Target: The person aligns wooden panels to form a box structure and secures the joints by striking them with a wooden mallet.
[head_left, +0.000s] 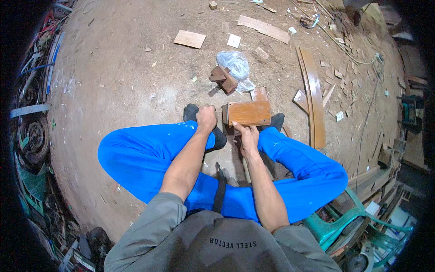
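My right hand (247,139) grips the near edge of a varnished orange-brown wooden box (249,113). The thumb lies on its top face and the other fingers curl below, partly hidden. My left hand (207,118) is closed in a fist left of the box, by my dark-socked left foot (219,137); whatever it may hold is hidden. Under the right wrist, a pale stick-like handle (246,170) shows between my legs. Beyond the box lie a reddish-brown wooden block tool (224,80) and a crumpled clear plastic bag (234,63). A small wood piece (259,94) touches the box's far side.
Long varnished boards (312,97) lie on the right, with several wood offcuts (344,86) past them. Flat boards (190,39) rest on the dirt floor ahead. A green plastic chair (337,224) stands at lower right. Metal clutter (34,140) lines the left side.
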The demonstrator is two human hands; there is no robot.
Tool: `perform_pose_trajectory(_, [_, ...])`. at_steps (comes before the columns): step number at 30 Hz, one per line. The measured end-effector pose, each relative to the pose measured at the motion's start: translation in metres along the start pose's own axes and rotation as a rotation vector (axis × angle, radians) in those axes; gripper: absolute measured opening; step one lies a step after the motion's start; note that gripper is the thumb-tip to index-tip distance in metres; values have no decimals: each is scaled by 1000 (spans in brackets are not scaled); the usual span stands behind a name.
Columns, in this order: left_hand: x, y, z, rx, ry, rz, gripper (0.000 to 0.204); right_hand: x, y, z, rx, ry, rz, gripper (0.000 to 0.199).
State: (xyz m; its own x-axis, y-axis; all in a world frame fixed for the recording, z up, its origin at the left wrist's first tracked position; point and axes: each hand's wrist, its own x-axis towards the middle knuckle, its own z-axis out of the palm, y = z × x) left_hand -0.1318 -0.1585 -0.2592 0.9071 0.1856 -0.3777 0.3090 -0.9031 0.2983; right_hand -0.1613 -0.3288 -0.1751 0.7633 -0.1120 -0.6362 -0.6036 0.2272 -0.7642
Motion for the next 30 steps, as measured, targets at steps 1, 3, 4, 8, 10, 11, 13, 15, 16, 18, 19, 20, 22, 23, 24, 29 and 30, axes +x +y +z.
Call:
perform_pose_trajectory(1, [1, -3, 6, -41, 137, 58, 13, 0, 2, 1, 0, -2, 26, 30])
perform_pose_trajectory(3, [7, -10, 15, -2, 127, 57, 13, -1, 6, 3, -6, -4, 57, 29])
perform_pose_trajectory(4, [9, -9, 15, 40, 119, 68, 12, -4, 2, 7, 32, -7, 68, 28])
perform_pose_trajectory(8, [11, -2, 17, 104, 54, 5, 12, -5, 7, 9, 94, 10, 92, 27])
perform_pose_trajectory(10, [10, 0, 19, 111, 82, 108, 14, -6, 9, 10, 112, 8, 106, 27])
perform_pose_trajectory(11, [13, -1, 23, 121, 92, 89, 15, -7, 9, 11, 130, 6, 116, 27])
perform_pose_trajectory(13, [13, -5, 22, 102, 102, 94, 18, -6, 10, 9, 148, 9, 127, 28])
perform_pose_trajectory(15, [13, -1, 18, 79, 42, 95, 19, -1, 12, 4, 189, -25, 118, 31])
perform_pose_trajectory(16, [13, -3, 19, 82, 45, 91, 19, 0, 11, 4, 190, -31, 120, 31])
perform_pose_trajectory(18, [13, -5, 22, 84, 61, 113, 17, 0, 8, 4, 146, -63, 59, 31])
perform_pose_trajectory(19, [12, -2, 19, 77, 91, 112, 16, -2, 2, 7, 162, -39, 75, 27])
perform_pose_trajectory(20, [12, -1, 16, 77, 94, 107, 16, -1, 2, 6, 160, -44, 75, 27])
perform_pose_trajectory(22, [11, 0, 12, 53, 77, 93, 16, 1, 2, 0, 64, -105, 105, 24])
perform_pose_trajectory(23, [10, 1, 11, 50, 80, 87, 16, 2, 2, -3, 60, -110, 105, 24])
perform_pose_trajectory(24, [10, 2, 10, 56, 57, 98, 17, 4, 2, -5, 77, -119, 119, 23])
perform_pose_trajectory(29, [12, -2, 20, 54, 103, 110, 19, 16, 0, -13, 41, -185, 130, 24])
perform_pose_trajectory(30, [12, -1, 22, 46, 105, 104, 19, 18, -1, -13, 32, -188, 129, 24])
